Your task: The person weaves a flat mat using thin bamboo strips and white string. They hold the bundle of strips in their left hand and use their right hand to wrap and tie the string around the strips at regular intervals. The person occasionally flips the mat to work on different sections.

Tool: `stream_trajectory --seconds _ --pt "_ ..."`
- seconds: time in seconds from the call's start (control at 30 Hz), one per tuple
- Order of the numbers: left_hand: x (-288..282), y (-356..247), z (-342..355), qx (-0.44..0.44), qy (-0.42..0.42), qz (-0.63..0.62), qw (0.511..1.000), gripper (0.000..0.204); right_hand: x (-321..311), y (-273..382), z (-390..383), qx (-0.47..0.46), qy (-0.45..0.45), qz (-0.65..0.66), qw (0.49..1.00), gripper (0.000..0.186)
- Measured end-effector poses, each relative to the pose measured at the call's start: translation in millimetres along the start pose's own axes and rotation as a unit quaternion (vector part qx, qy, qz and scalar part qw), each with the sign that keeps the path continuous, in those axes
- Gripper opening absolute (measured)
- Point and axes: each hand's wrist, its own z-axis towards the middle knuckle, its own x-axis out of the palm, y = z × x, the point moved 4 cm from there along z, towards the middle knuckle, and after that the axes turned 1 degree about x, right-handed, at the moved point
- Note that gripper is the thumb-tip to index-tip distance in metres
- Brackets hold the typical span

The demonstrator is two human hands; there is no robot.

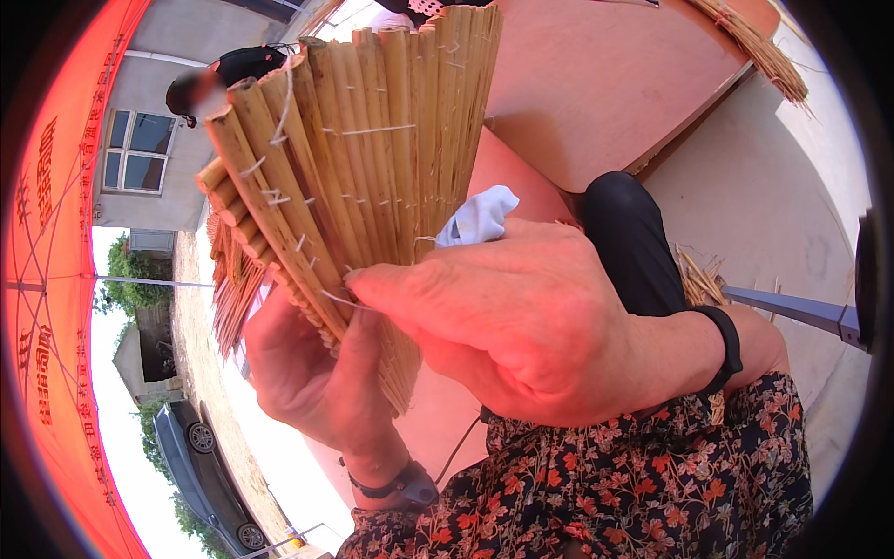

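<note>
In the head view, a mat of reed stalks fills the upper middle of the frame, fanned out and tilted. The left hand, at lower centre-left, is closed around the mat's lower edge from beneath, with the thumb pressed against the stalks. The right hand, at centre, has its fingers curled, and the fingertips pinch a thin pale thread right at the edge of the mat.

The mat looks light and dry. Each stalk seems stiff along its length, yet the sheet bends across the stalks where the threads join them, so it probably flexes and rolls easily. The stalks look brittle enough to crack if squeezed hard, so a flat grip across several stalks near the bound edge, as the left hand has it, seems the safest hold.

The stalks are pale yellow-tan, round and cut square at the ends, laid side by side and tied with rows of white thread. A white cloth shows just behind the right hand. A loose bundle of straw lies at upper right.
</note>
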Motion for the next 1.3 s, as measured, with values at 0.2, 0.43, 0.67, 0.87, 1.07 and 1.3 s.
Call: stream_trajectory --seconds 0.2,0.43,0.67,0.87,1.07,1.3 --pt "4.6 5.3 -8.4 0.038 0.015 0.068 0.997 0.048 -6.3 7.4 -3.6 0.041 -0.008 -0.015 0.999 0.035" --pt "42.1 -2.6 -27.6 0.199 0.115 0.138 0.963 0.047 -34.8 4.1 -32.6 0.096 -0.011 -0.061 0.993 0.025" --pt "74.4 -5.7 -46.8 0.262 0.174 0.135 0.94 0.04 -65.3 -18.3 -82.8 0.228 -0.013 0.062 0.972 0.011" --pt "73.0 -5.4 -56.0 0.273 0.237 0.131 0.923 0.029 -68.1 -22.1 -117.8 0.468 -0.014 0.277 0.839 0.018" --pt "74.8 -3.1 -57.9 0.31 0.236 0.107 0.915 0.028 -64.8 -26.0 -127.6 0.46 -0.055 0.327 0.824 0.015" --pt "72.5 -13.5 -55.2 0.343 0.304 0.091 0.884 0.032 -74.4 -18.5 -119.4 0.385 -0.023 0.163 0.908 0.01"
